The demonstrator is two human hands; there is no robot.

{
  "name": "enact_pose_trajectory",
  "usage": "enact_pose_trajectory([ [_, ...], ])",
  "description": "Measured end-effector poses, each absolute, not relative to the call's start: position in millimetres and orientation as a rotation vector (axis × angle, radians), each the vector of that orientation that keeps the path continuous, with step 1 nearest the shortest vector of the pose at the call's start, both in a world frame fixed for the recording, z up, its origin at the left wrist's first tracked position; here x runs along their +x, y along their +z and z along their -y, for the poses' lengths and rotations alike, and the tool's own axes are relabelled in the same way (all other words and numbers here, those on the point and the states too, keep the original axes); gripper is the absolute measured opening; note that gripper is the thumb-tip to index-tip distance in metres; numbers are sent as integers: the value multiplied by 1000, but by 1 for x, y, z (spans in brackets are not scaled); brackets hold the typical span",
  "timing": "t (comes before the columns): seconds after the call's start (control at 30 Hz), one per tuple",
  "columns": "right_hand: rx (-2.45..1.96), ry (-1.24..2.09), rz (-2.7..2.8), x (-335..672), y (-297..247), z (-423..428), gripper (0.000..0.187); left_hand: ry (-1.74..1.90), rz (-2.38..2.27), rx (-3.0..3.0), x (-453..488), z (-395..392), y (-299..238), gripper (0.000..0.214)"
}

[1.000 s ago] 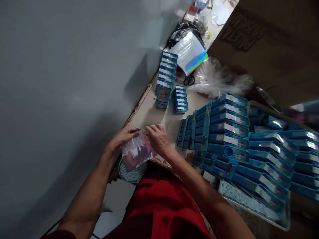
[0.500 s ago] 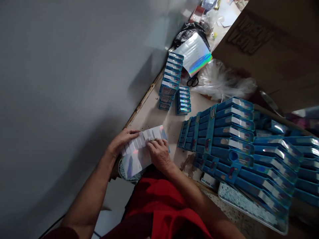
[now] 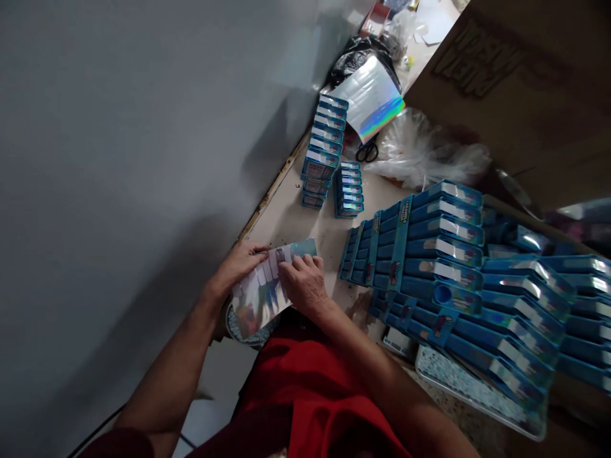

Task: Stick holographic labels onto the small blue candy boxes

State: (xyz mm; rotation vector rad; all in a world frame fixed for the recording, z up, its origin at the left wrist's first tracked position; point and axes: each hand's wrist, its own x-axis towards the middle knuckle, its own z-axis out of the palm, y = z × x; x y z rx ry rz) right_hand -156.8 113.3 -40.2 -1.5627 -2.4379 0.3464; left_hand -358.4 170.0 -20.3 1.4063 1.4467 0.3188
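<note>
Both hands are on a shiny holographic sticker sheet with a row of white strips along its top, held at the table's near edge. My left hand grips its left upper edge, fingers curled over it. My right hand rests on the sheet's right part with the fingers bent and pressed onto a strip near the top. To the right, apart from the hands, lies a big spread of flat blue boxes with silver labels.
Two short stacks of blue boxes stand by the grey wall. Behind them lie another holographic sheet, scissors, clear plastic bags and a brown carton. A tray of small pale pellets sits under the box spread.
The sheet has tilted and shifted slightly between my hands; my right fingers moved from its top edge down onto the strips. The view has swayed a little.
</note>
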Motion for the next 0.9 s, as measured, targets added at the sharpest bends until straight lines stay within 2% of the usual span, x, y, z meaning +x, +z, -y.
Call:
enact_pose_trajectory([
  [0.13,-1709,380,2252,-154,-31,-117,27,297,-1429,1441,-355,-168,-16,39],
  [0.3,-1617,336,2393,-157,-37,-132,32,333,-1411,1392,-352,-170,-16,34],
  [0.47,-1571,282,2439,-157,-48,-116,39,334,-1369,1101,-356,-169,-16,36],
  [0.57,-1580,305,2391,-154,-44,-111,35,342,-1344,1045,-357,-167,-10,36],
  [0.7,-1600,334,2306,-155,-42,-121,20,304,-1348,1223,-354,-168,-9,33],
  [0.8,-1592,380,2294,-157,-38,-123,21,257,-1411,1468,-354,-176,-22,30],
  [0.9,-1640,446,2239,-147,-11,-107,17,161,-1504,1654,-359,-188,-42,32],
])
